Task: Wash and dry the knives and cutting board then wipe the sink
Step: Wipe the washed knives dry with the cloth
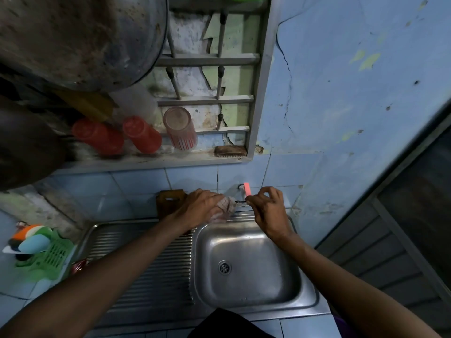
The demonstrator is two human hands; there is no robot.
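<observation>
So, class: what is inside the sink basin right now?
The sink basin shows only its drain and bare metal. Its back edge is covered by the left hand, which holds a cloth, and by the right hand.

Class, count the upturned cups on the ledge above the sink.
3: two red cups side by side at left, one clear striped tumbler right of them. Others may hide behind the big pot.

Head-worn camera looks steeply down, close over the sink (246, 284).
</observation>
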